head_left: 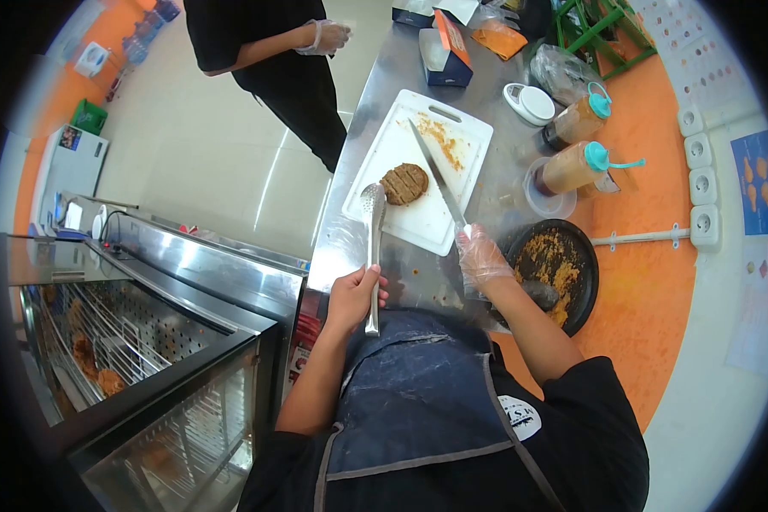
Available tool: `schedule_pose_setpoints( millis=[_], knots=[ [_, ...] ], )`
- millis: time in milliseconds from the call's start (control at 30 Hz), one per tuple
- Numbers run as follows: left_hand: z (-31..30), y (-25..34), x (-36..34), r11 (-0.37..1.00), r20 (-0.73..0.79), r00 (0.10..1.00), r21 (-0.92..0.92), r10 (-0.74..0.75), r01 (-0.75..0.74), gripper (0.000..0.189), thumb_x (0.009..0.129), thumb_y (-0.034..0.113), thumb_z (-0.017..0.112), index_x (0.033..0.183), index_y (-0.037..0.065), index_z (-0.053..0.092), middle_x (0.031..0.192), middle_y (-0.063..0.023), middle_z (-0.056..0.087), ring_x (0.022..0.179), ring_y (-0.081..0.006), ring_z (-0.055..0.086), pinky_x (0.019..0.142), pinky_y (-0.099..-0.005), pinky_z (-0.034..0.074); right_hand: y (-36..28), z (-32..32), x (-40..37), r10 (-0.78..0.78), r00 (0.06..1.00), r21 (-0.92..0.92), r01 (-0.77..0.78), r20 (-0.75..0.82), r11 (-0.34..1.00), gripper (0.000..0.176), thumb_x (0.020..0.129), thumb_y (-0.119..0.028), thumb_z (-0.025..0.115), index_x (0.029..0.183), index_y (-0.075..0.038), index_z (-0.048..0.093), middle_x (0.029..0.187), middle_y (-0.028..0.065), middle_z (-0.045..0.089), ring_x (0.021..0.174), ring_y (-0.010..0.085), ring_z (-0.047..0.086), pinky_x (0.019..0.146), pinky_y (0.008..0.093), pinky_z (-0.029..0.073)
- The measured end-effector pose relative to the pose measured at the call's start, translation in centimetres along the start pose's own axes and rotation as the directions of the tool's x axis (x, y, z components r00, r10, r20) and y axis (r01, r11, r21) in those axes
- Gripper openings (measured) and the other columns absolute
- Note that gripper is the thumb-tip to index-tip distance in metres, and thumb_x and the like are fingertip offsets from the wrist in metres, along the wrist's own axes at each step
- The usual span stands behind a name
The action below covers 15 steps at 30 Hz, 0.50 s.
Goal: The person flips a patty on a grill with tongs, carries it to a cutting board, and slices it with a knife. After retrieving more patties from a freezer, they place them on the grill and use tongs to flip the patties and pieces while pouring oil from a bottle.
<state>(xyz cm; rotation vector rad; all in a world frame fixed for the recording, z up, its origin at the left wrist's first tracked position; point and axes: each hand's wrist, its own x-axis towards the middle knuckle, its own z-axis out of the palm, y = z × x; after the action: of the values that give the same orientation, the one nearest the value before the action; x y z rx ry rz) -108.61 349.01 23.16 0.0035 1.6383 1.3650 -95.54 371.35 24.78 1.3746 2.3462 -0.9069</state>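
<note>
L hand point(356, 299), bare, has its fingers closed round the tongs point(373, 256), thumb on top of the handle. Tongs' long axis runs almost straight away from the wearer: handle end back by the apron point(422, 392), perforated head fwd at the L edge of the patty point(404, 184); can't tell if the two touch.

R hand point(480, 256), in a clear glove, has its fingers wrapped round the knife point(438, 173) handle. Blade slants fwd & to the L over the board point(416, 224), tip at the far end, passing R of the patty; can't tell if it rests on the board.

Patty is on the board, approx. mid-length, between tongs head & blade. Brown, roughly oval, slightly longer L–R, w/ dark lines across the top. Board is white, long axis leaning fwd & R, slot at the far end, w/ orange crumbs point(446, 145) R of the knife tip.

Pan point(587, 277) w/ more crumbs sits R of the R hand, partly behind the forearm. Beyond it: 2 bottles point(570, 169) w/ teal caps, then the scale point(535, 104). Box point(446, 61) is past the board's far end. Co-worker point(269, 43) stands across the table point(337, 260), far L, one gloved hand visible.
</note>
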Motion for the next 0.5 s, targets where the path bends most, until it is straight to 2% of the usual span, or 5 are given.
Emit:
schedule_pose_setpoints(
  millis=[33,233,333,500],
  knots=[
    [0.0,0.2,-0.1,1.000,0.013,1.000,0.006,-0.014,0.014,0.037,0.097,0.030,0.058,0.087,-0.005,0.067,0.076,-0.0071,0.063,0.062,-0.0123,0.062,0.054,-0.0264,0.052,0.3,0.4,-0.2,-0.028,0.999,0.003,0.027,0.017,1.000,0.044,0.102,-0.042,0.034,0.118,-0.003,0.045,0.103,0.0314,0.063,0.102,0.0487,0.059,0.088,0.0565,0.045],
    [0.0,0.3,0.4,0.997,0.029,0.997,0.006,-0.073,0.073,0.036,0.098,0.029,0.057,0.086,-0.004,0.066,0.077,-0.0077,0.064,0.062,-0.0126,0.061,0.054,-0.0265,0.052,0.1,0.2,-3.2,-0.133,0.983,0.097,0.120,0.130,0.988,0.045,0.102,-0.043,0.035,0.114,-0.002,0.049,0.099,0.0306,0.063,0.099,0.0484,0.060,0.084,0.0553,0.045],
    [0.1,0.6,0.3,0.996,0.013,0.996,-0.008,-0.087,0.088,0.036,0.098,0.029,0.056,0.086,-0.004,0.065,0.077,-0.0079,0.064,0.062,-0.0127,0.061,0.054,-0.0263,0.052,-0.1,-0.7,-4.4,-0.136,0.977,0.072,0.126,0.167,0.989,0.041,0.102,-0.038,0.039,0.110,0.000,0.049,0.094,0.0324,0.062,0.091,0.0496,0.060,0.078,0.0532,0.046],
    [0.1,0.8,-0.1,0.994,-0.005,0.994,0.010,-0.107,0.107,0.036,0.099,0.029,0.056,0.087,-0.005,0.065,0.078,-0.0079,0.063,0.063,-0.0125,0.061,0.055,-0.0259,0.051,0.8,-0.5,-5.4,-0.121,0.970,0.027,0.118,0.212,0.993,0.041,0.102,-0.039,0.038,0.112,-0.001,0.048,0.096,0.0305,0.063,0.092,0.0493,0.060,0.080,0.0530,0.047]
  ],
)
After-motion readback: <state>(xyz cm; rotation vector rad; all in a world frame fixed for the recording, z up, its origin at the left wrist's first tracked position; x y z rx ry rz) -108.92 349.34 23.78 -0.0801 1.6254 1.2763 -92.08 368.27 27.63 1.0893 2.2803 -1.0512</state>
